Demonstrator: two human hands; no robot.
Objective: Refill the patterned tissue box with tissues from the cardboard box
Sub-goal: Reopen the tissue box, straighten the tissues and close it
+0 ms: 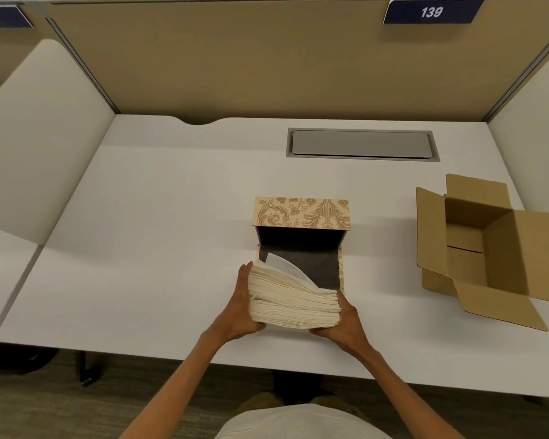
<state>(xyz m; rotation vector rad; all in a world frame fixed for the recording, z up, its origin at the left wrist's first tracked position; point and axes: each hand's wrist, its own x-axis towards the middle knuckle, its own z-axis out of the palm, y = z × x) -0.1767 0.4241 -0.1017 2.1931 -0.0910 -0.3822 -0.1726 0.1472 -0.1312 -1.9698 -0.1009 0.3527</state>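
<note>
Over the open gold-patterned tissue box, our left hand and right hand clamp a thick cream tissue stack; its loose top sheet could snag on the rim, we judge.

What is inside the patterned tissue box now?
The patterned tissue box stands open; its visible interior is dark and bare. The tissue stack, held between the left hand and right hand, covers the near part, so that part cannot be seen.
</note>
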